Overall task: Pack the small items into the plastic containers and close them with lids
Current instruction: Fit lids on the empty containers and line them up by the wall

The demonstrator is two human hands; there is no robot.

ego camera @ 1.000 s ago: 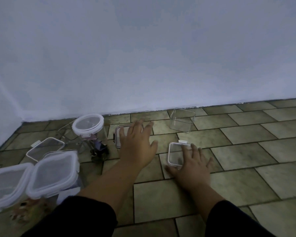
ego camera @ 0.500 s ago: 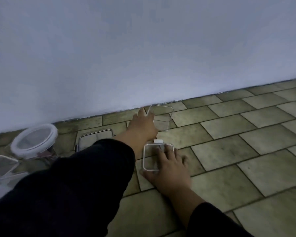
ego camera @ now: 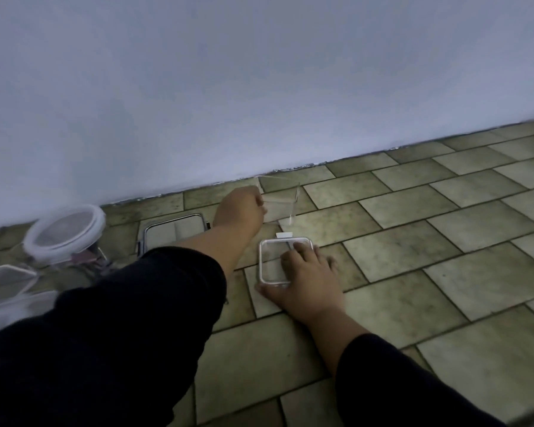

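Left hand (ego camera: 239, 209), at frame centre, is closed on the near-left rim of the clear square container (ego camera: 279, 200), which stands close to the wall's foot. Right hand (ego camera: 302, 280), just below it, lies flat with fingers spread on the white-rimmed square lid (ego camera: 267, 263), thumb at the lid's lower edge. Bare tiled floor (ego camera: 429, 257) stretches open to the right; more lidded containers (ego camera: 64, 231) crowd the left edge.
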